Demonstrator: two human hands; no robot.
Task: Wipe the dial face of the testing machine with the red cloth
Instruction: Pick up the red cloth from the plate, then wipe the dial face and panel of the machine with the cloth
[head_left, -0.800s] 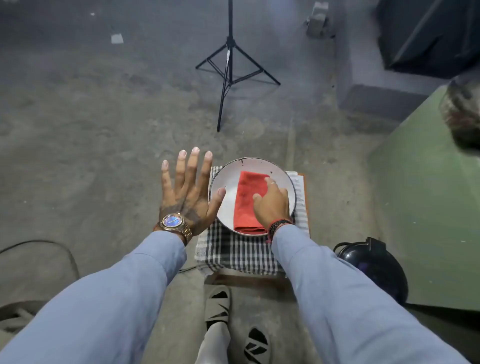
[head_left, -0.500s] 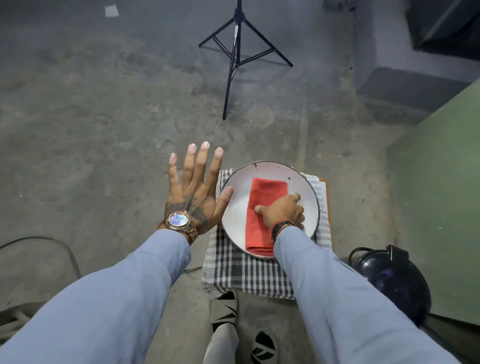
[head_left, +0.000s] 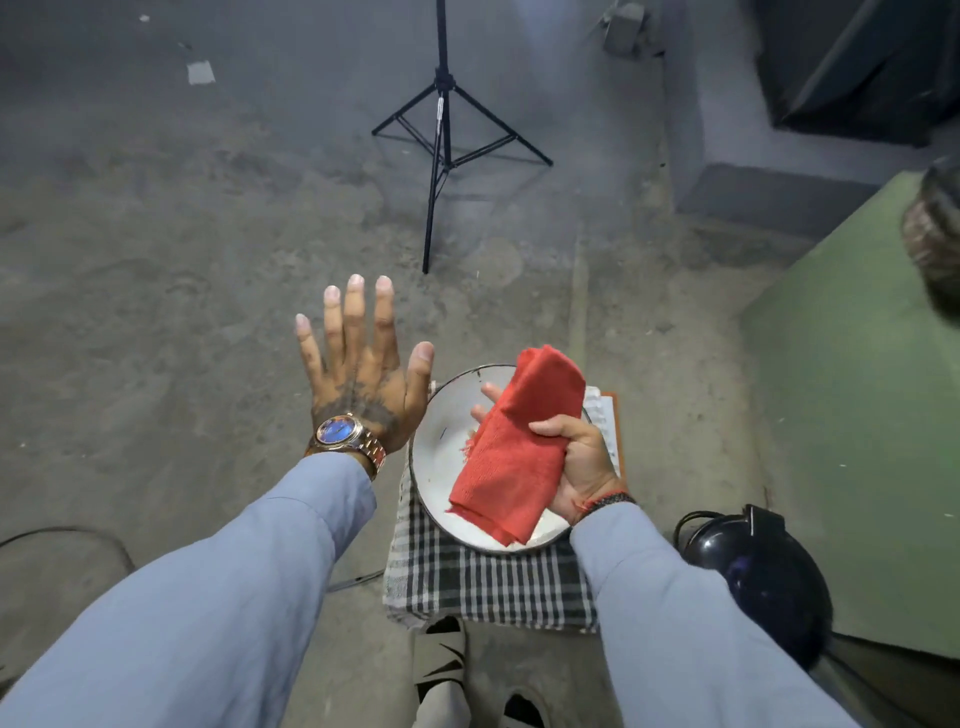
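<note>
The folded red cloth (head_left: 519, 447) is lifted off the white plate (head_left: 441, 457) and held at a slant in my right hand (head_left: 576, 457), palm turned up, fingers wrapped around its middle. My left hand (head_left: 358, 369) hovers flat to the left of the plate, fingers spread, holding nothing, a watch on its wrist. The green body of the machine (head_left: 852, 415) rises at the right; its dial face is not visible.
The plate rests on a checked cloth (head_left: 488, 587) over a small stand. A black tripod (head_left: 441, 135) stands on the concrete floor ahead. A dark round helmet-like object (head_left: 763, 571) lies at the lower right. My sandalled feet (head_left: 447, 670) are below the stand.
My right hand, which lay pressed on the cloth in the plate, has closed around it, turned palm up and raised it. My left hand stayed spread beside the plate.
</note>
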